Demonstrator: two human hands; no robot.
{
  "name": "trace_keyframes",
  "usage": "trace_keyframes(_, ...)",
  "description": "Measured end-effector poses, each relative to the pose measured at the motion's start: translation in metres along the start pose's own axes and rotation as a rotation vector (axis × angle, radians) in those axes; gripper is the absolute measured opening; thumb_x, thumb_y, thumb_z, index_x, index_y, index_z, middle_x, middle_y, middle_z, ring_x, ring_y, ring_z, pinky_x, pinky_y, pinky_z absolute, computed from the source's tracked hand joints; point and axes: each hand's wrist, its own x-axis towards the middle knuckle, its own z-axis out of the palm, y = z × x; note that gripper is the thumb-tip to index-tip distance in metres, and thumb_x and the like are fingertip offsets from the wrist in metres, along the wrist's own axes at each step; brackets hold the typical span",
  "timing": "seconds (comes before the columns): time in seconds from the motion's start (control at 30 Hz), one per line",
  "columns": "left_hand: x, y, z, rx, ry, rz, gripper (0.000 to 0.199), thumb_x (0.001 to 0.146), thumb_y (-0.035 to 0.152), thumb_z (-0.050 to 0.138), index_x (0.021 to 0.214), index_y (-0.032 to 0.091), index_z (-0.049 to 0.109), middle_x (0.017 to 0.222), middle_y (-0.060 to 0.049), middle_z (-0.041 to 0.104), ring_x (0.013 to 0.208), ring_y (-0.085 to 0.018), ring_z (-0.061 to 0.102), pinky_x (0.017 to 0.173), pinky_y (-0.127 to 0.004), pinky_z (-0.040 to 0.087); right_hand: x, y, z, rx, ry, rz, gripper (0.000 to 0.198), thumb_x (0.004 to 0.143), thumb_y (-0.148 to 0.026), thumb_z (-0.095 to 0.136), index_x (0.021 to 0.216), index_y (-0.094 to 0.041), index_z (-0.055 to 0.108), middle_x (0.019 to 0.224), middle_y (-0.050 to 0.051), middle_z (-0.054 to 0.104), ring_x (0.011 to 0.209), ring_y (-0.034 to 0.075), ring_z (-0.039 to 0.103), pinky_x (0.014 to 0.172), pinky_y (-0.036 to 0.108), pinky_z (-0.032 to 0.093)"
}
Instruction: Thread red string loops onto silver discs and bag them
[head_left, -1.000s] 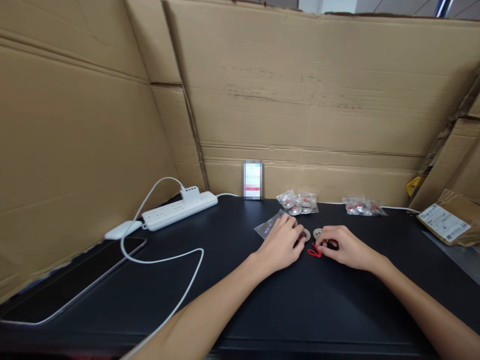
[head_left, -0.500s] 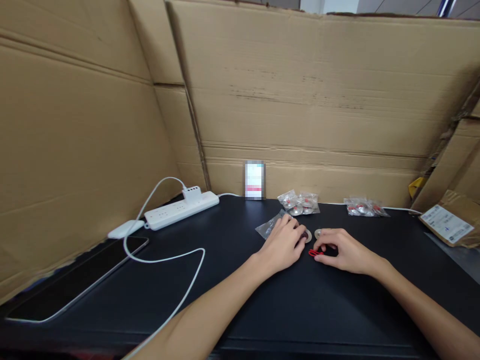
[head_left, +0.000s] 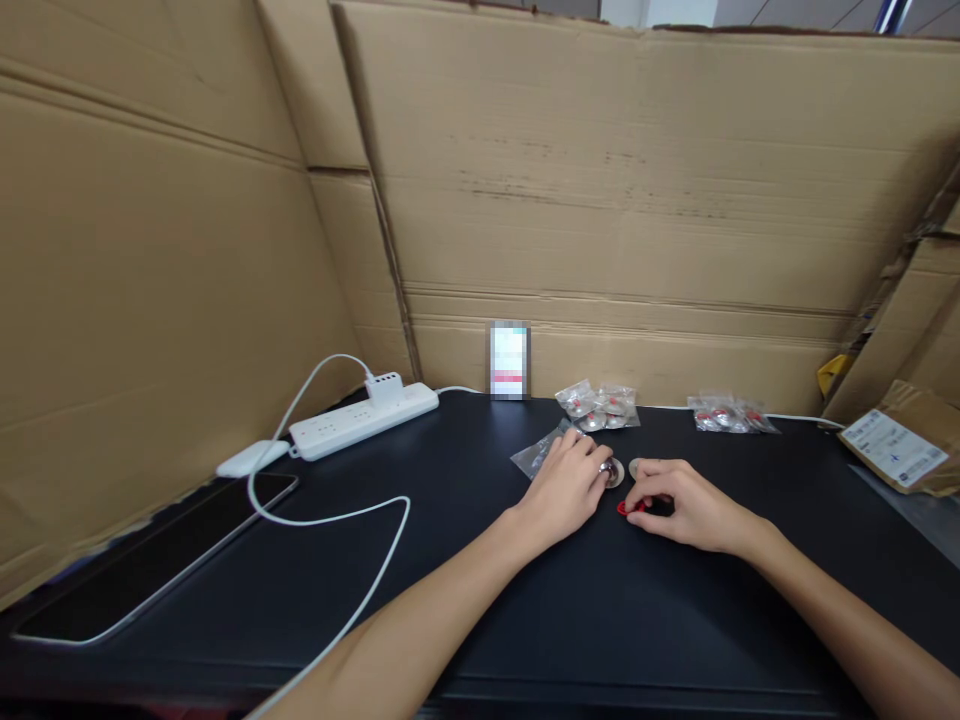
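My left hand [head_left: 568,484] rests on the black table with its fingers curled at the edge of a small domed metal disc [head_left: 616,473], which looks like a finger cymbal. A flat clear plastic bag [head_left: 530,459] lies partly beneath that hand. Just right of it, my right hand [head_left: 684,505] pinches a looped red cord [head_left: 622,509] between thumb and fingers, close to the tabletop. Beyond those fingers a second metal disc [head_left: 634,466] shows only in part; the hand covers the rest.
Clear packets of silver discs with red bits [head_left: 600,405] lie at the back, with more packets [head_left: 729,414] farther right. A lit phone [head_left: 509,362] leans on the cardboard wall. Left are a power strip [head_left: 364,422], white cable and tablet [head_left: 150,560]; right, a labelled parcel [head_left: 896,447].
My right fingers have closed further over the red cord, and less of its loop shows. The disc by my left hand has tilted or shifted slightly, showing its shiny dome.
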Motion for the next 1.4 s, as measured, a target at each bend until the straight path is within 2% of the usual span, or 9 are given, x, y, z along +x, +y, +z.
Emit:
trace_keyframes(0.2,0.000,-0.002,0.005,-0.009,0.033,-0.028,0.024,0.092,0.026,0.050,0.111,0.017,0.061,0.096,-0.009,0.062,0.098,-0.027,0.049,0.087,-0.041,0.042,0.001,-0.001,0.002,-0.014,0.016,0.001,0.012,0.089,-0.023,0.061,0.096,-0.022,0.070,0.085,0.002,0.058,0.075,0.014,0.056,0.069,0.025,0.043)
trace_keyframes(0.5,0.000,-0.002,0.006,-0.011,0.025,-0.036,0.022,0.092,0.025,0.050,0.109,0.016,0.062,0.097,-0.009,0.061,0.097,-0.026,0.049,0.087,-0.039,0.042,0.001,-0.001,0.003,-0.040,0.013,-0.001,0.013,0.090,-0.023,0.059,0.097,-0.021,0.070,0.083,0.002,0.057,0.074,0.014,0.056,0.069,0.025,0.044)
trace_keyframes(0.8,0.001,-0.002,0.007,-0.062,0.031,-0.058,0.022,0.092,0.025,0.051,0.107,0.015,0.062,0.098,-0.009,0.061,0.098,-0.026,0.050,0.088,-0.039,0.043,0.003,0.000,0.011,0.018,0.055,0.077,0.006,0.088,-0.020,0.059,0.089,-0.020,0.065,0.079,0.001,0.057,0.069,0.013,0.054,0.064,0.024,0.042)
trace_keyframes(0.93,0.001,-0.002,0.008,-0.137,0.054,-0.083,0.017,0.091,0.020,0.050,0.102,0.016,0.063,0.098,-0.008,0.059,0.096,-0.024,0.052,0.086,-0.037,0.044,0.004,-0.006,0.011,0.055,0.022,0.068,0.010,0.089,-0.017,0.057,0.079,-0.019,0.061,0.077,0.000,0.056,0.071,0.014,0.053,0.066,0.024,0.042)
trace_keyframes(1.1,0.003,-0.002,0.006,-0.232,0.107,-0.131,0.016,0.088,0.012,0.047,0.091,0.017,0.061,0.091,-0.006,0.060,0.089,-0.022,0.055,0.081,-0.035,0.046,0.002,-0.015,0.010,0.044,-0.028,0.021,0.009,0.091,-0.015,0.052,0.084,-0.020,0.055,0.086,0.003,0.058,0.078,0.016,0.053,0.073,0.029,0.044)
trace_keyframes(1.27,0.006,-0.001,0.002,-0.373,0.218,-0.198,0.012,0.085,0.013,0.050,0.086,0.018,0.061,0.083,-0.004,0.062,0.077,-0.018,0.058,0.072,-0.031,0.047,0.004,-0.020,0.005,0.113,0.086,0.025,0.013,0.098,-0.021,0.042,0.087,-0.021,0.050,0.088,0.004,0.058,0.081,0.017,0.053,0.076,0.030,0.045)
trace_keyframes(1.4,0.009,-0.001,0.004,-0.682,0.227,-0.320,0.006,0.084,0.017,0.054,0.086,0.017,0.060,0.075,-0.001,0.063,0.067,-0.015,0.060,0.063,-0.027,0.048,0.005,-0.013,0.005,0.268,0.196,0.114,0.015,0.100,-0.030,0.042,0.090,-0.021,0.049,0.077,0.002,0.061,0.069,0.014,0.057,0.065,0.025,0.046)
